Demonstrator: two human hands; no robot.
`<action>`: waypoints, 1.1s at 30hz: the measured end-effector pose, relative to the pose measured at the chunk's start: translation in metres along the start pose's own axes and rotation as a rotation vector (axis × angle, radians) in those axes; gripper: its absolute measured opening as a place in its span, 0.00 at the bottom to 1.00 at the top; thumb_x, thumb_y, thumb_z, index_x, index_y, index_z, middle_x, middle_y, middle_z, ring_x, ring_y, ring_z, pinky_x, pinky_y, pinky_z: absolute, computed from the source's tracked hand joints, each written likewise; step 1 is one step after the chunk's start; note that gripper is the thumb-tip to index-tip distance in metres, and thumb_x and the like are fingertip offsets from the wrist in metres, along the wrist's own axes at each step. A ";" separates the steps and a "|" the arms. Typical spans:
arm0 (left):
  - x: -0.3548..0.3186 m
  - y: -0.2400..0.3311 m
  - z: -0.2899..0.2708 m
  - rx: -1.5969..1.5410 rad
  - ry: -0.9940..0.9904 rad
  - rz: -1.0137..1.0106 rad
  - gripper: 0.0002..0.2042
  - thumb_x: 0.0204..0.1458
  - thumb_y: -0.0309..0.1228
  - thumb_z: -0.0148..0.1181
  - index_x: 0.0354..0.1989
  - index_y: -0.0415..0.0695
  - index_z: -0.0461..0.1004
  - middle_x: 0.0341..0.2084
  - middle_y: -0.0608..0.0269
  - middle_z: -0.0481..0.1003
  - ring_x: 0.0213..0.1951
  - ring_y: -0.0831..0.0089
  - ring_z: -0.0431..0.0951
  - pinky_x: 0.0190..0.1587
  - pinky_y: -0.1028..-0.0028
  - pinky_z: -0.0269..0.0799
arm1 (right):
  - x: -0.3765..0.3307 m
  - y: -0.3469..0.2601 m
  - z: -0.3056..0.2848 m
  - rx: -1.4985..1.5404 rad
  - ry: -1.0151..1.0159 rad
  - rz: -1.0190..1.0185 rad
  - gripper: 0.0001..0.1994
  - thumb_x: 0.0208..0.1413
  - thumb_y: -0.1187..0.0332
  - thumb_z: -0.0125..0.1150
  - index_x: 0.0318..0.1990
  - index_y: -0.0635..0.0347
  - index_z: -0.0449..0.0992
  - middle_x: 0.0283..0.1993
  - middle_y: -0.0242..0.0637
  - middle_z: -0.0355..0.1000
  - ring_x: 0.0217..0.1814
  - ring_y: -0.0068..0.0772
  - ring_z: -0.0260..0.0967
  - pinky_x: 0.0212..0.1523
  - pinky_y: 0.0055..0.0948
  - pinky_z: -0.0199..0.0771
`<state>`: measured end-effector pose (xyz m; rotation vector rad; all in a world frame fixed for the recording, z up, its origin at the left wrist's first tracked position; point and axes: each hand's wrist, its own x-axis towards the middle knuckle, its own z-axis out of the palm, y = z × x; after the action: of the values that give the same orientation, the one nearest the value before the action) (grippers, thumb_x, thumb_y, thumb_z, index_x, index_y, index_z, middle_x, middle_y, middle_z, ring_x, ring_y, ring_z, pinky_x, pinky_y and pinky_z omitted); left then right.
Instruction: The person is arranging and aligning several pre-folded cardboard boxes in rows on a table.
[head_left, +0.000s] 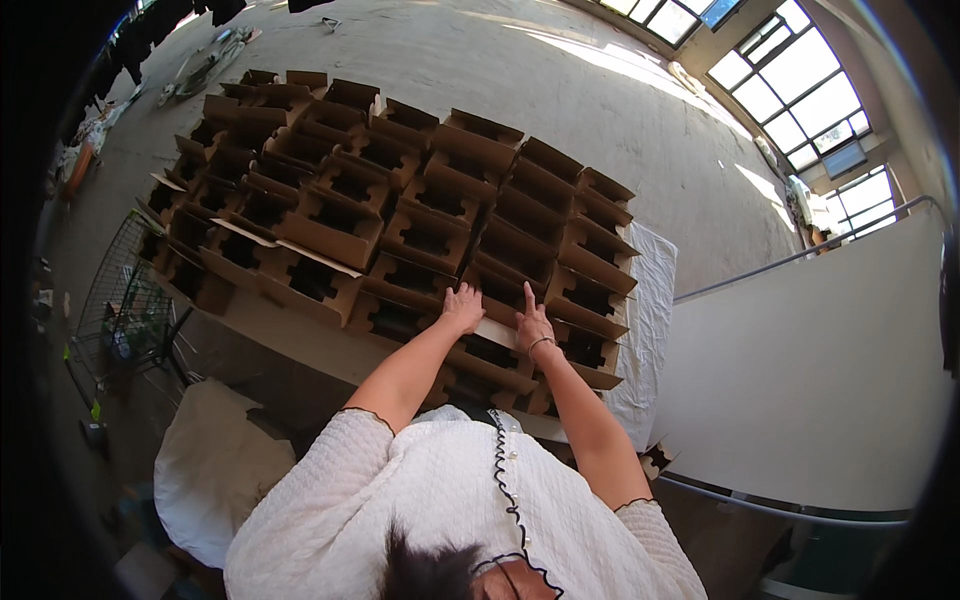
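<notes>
Many open brown cardboard boxes (pixel 430 238) stand in tight rows on a table before me. My left hand (pixel 463 309) rests on the edge of a box in the near rows, its fingers spread. Just to its right, my right hand (pixel 534 326) touches the same area with its index finger stretched forward and its thumb apart. A pale flap (pixel 496 333) shows between the two hands. Dark gaps fill the boxes, so their contents are hard to make out. Both hands look open, with nothing seen in their grip.
White cloth or plastic sheeting (pixel 645 325) covers the table's right end. A large pale panel (pixel 800 375) with a metal rail stands to the right. At left are a wire cart (pixel 112 300) and a white sack (pixel 215 465). Beyond the table stretches a concrete floor (pixel 620 130).
</notes>
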<state>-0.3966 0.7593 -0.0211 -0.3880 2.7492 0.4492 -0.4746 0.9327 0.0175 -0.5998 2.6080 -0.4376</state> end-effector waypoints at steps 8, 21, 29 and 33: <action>0.001 -0.011 0.031 0.214 0.408 -0.013 0.25 0.60 0.37 0.55 0.62 0.34 0.68 0.64 0.49 0.67 0.68 0.57 0.62 0.64 0.58 0.60 | 0.026 0.007 0.007 -0.231 -0.019 -0.182 0.18 0.66 0.66 0.50 0.62 0.40 0.66 0.50 0.52 0.72 0.54 0.56 0.73 0.51 0.48 0.76; 0.024 0.013 -0.034 -0.495 0.451 -0.075 0.53 0.46 0.28 0.73 0.75 0.38 0.39 0.75 0.44 0.42 0.75 0.52 0.48 0.73 0.68 0.53 | 0.026 0.017 0.021 -0.481 0.369 -0.372 0.14 0.56 0.72 0.56 0.51 0.55 0.72 0.49 0.44 0.66 0.56 0.46 0.67 0.46 0.39 0.78; 0.054 -0.014 -0.050 -0.501 0.131 -0.081 0.53 0.43 0.36 0.74 0.75 0.41 0.45 0.73 0.49 0.52 0.74 0.57 0.52 0.74 0.66 0.51 | 0.045 0.001 0.000 -0.175 0.348 -0.149 0.55 0.43 0.79 0.69 0.76 0.56 0.37 0.75 0.59 0.46 0.70 0.58 0.55 0.65 0.42 0.69; 0.049 -0.022 -0.051 -0.402 0.139 -0.053 0.47 0.43 0.35 0.73 0.73 0.42 0.53 0.70 0.53 0.56 0.71 0.55 0.56 0.71 0.64 0.57 | 0.051 -0.027 -0.004 -0.072 0.221 -0.043 0.65 0.37 0.73 0.80 0.77 0.51 0.32 0.73 0.56 0.51 0.71 0.60 0.55 0.68 0.43 0.65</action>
<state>-0.4484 0.7108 0.0015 -0.6068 2.7630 1.0006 -0.5087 0.8859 0.0144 -0.6659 2.8358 -0.4481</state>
